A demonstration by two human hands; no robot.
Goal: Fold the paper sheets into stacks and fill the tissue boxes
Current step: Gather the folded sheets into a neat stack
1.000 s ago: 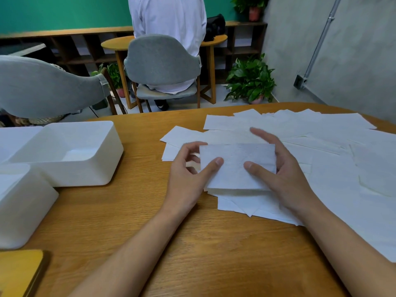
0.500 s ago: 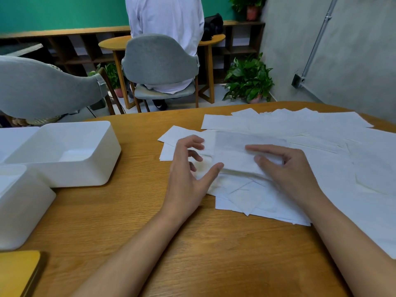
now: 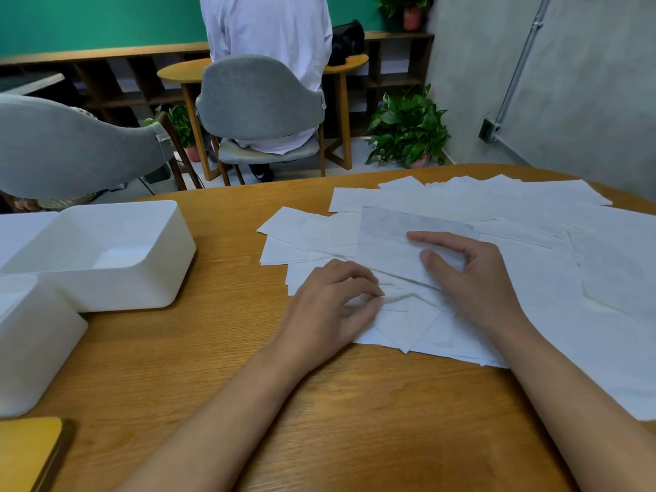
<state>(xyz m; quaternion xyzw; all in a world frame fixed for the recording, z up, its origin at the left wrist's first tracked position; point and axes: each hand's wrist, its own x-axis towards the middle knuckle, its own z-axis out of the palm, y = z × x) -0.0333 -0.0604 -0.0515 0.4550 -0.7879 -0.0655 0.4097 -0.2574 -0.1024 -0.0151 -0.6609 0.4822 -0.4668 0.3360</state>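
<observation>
The wooden table carries a wide spread of loose paper sheets across its right half, overlapping at all angles. On the left stands an open white tissue box with nothing visible inside, and a second box sits just beside it, nearer the person. Both are well apart from the paper.

Near the front of the spread a folded sheet lies tilted, its far edge raised off the pile. The right hand holds it, thumb and forefinger laid on its right end and the other fingers curled. The left hand rests curled on the loose sheets just beside it; whether its fingertips pinch an edge I cannot tell.

The paper looks thin, soft and very light, so it should crease easily and slide on its neighbours. Taking it by an edge or corner, with the other hand flat to pin the pile, seems the safest hold.
</observation>
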